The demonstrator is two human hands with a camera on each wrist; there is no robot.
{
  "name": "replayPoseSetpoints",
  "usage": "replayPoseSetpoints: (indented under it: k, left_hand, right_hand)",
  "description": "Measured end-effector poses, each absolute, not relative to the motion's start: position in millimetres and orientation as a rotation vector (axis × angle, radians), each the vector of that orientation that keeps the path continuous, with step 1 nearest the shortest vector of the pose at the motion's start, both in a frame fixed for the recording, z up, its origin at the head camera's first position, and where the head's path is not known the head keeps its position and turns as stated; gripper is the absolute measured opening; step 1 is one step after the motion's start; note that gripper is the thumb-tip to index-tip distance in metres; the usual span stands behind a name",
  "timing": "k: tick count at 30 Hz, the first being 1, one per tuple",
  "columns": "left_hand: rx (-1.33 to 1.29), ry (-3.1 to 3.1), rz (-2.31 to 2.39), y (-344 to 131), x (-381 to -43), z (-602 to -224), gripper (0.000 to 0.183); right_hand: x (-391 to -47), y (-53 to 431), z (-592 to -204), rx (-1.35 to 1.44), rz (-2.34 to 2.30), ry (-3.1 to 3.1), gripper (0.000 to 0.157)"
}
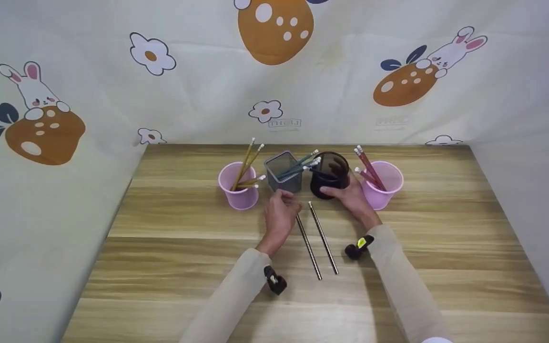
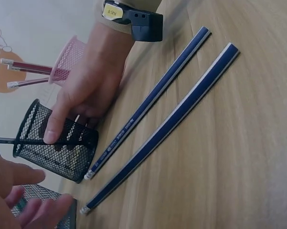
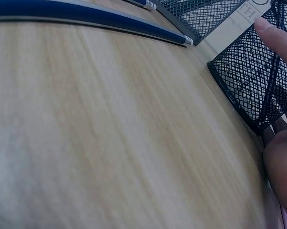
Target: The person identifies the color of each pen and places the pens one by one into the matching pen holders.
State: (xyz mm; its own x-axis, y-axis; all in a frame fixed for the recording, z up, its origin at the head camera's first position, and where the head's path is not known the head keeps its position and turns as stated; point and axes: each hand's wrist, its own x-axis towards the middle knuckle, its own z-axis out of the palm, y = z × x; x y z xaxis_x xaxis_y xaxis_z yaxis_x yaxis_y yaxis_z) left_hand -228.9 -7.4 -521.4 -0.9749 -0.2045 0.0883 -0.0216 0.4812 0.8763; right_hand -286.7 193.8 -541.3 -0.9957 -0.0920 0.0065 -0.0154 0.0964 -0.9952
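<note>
My right hand (image 1: 350, 193) grips a black round mesh pen cup (image 1: 328, 183), thumb on its near side. In the left wrist view that cup (image 2: 62, 148) looks tilted, and a dark pencil (image 2: 3, 140) sticks out of it. My left hand (image 1: 280, 216) hovers in front of the grey square mesh pen holder (image 1: 289, 183), which has several green pencils in it. Its fingers (image 2: 31, 210) are loosely spread with nothing between them. Two dark blue pencils with silver stripes, a left one (image 1: 309, 247) and a right one (image 1: 323, 238), lie side by side on the table.
A pink cup (image 1: 242, 200) with several yellow pencils stands left of the square holder. Another pink cup (image 1: 389, 183), holding red pencils, stands beside my right hand. Behind the wooden table (image 1: 169, 286) hangs a patterned cloth (image 1: 198, 95), which also encloses both sides.
</note>
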Motion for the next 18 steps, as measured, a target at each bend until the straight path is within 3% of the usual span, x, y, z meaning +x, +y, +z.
replayPoseSetpoints:
  k: [8, 18]
  left_hand:
    - [0.137, -2.761, -1.481, -6.4, -225.5, -532.3, 0.044]
    - [0.137, -2.804, -1.416, -0.6, -225.7, -536.7, 0.048]
  right_hand:
    - [-286.4, 195.2, -542.1, -0.103, -2.038, 2.310, 0.091]
    - [-288.0, 194.9, -543.7, -0.132, -2.067, 2.285, 0.091]
